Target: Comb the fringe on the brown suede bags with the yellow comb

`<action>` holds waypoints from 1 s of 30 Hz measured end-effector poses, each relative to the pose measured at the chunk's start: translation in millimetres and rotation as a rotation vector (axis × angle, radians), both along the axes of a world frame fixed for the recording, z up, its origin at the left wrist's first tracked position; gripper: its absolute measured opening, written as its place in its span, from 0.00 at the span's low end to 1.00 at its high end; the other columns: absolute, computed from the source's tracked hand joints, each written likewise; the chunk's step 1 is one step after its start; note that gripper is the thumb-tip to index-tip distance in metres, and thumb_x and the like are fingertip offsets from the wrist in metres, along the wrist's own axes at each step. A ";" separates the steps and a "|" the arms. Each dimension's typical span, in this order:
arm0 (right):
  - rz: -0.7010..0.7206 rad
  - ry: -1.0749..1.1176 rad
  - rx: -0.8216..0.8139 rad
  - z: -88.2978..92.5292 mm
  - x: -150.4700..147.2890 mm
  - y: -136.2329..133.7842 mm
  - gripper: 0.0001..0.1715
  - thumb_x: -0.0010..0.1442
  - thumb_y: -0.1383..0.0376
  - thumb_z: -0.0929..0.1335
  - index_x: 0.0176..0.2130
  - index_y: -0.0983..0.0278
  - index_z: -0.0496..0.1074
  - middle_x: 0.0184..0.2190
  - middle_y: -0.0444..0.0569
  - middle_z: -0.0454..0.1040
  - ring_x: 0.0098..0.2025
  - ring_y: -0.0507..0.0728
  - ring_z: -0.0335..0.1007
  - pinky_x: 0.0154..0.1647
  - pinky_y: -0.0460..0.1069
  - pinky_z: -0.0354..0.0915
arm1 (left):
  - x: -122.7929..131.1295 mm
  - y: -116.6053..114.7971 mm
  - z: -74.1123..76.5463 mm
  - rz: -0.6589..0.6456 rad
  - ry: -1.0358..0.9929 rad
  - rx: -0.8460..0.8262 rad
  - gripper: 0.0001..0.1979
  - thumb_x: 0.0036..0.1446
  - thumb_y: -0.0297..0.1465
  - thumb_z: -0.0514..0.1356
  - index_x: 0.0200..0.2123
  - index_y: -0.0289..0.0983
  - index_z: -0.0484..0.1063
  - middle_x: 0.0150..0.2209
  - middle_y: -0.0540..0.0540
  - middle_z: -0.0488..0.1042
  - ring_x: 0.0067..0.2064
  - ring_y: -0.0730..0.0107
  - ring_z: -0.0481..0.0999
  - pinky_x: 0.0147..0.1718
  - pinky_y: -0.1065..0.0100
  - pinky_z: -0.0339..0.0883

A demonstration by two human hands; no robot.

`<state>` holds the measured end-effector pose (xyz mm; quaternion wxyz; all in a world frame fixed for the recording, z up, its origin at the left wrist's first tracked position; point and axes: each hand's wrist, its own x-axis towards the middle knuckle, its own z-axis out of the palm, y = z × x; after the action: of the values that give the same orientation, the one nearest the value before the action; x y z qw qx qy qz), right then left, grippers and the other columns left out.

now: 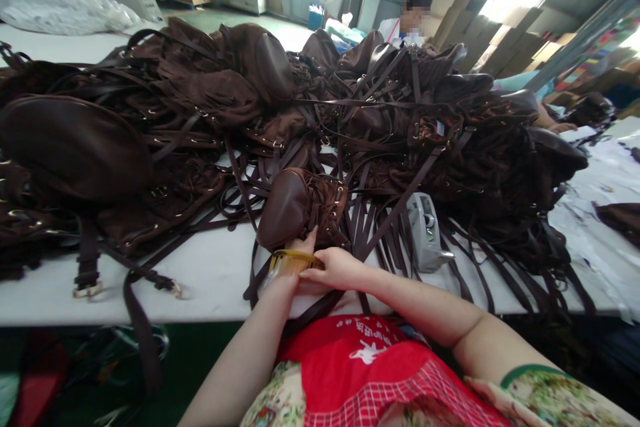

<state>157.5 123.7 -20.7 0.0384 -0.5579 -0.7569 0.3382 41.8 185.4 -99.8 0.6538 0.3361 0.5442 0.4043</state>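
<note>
A small brown drawstring bag (287, 209) with a smooth rounded base lies on its side at the table's front. My left hand (303, 244) is closed against its lower edge, with a digit pointing up along it and the other fingers mostly hidden. Across my left wrist sits a yellow comb-like piece (293, 260) with a row of thin teeth; its exact kind is unclear. My right hand (337, 268) pinches the right end of this piece, close beside my left hand. Something clear and shiny shows below the teeth.
Brown bags with straps and metal eyelets are heaped across the white table (210, 273). A grey tape dispenser (424, 233) stands right of my hands among dangling straps. Behind the heap is another person (407, 17). Clear plastic wrap (60, 7) lies at far left.
</note>
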 end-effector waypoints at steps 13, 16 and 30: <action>-0.072 -0.163 0.462 27.6 16.1 11.0 0.17 0.68 0.57 0.56 0.35 0.62 0.66 0.30 0.46 0.74 0.32 0.53 0.70 0.31 0.46 0.54 | -28.3 -1.2 20.8 -0.108 -0.623 -0.367 0.06 0.55 0.23 0.57 0.35 0.28 0.72 0.26 0.41 0.76 0.25 0.66 0.76 0.29 0.67 0.74; -0.068 -0.313 0.413 12.0 16.8 15.7 0.18 0.68 0.55 0.57 0.36 0.62 0.67 0.32 0.47 0.75 0.34 0.54 0.72 0.31 0.46 0.55 | -26.6 0.4 25.9 -0.090 -0.737 -0.392 0.09 0.57 0.24 0.53 0.36 0.29 0.72 0.28 0.41 0.76 0.30 0.63 0.78 0.33 0.63 0.75; 0.042 -0.223 0.042 5.4 12.1 -7.4 0.30 0.60 0.43 0.60 0.32 0.65 0.73 0.28 0.48 0.75 0.29 0.53 0.70 0.24 0.46 0.50 | -26.7 -2.5 32.1 -0.123 -0.811 -0.404 0.09 0.61 0.30 0.53 0.31 0.33 0.68 0.18 0.54 0.61 0.13 0.82 0.56 0.10 0.79 0.50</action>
<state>169.6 116.3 -15.3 -0.0415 -0.5750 -0.7750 0.2588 15.1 182.9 -67.7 0.8893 0.0482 0.2914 0.3492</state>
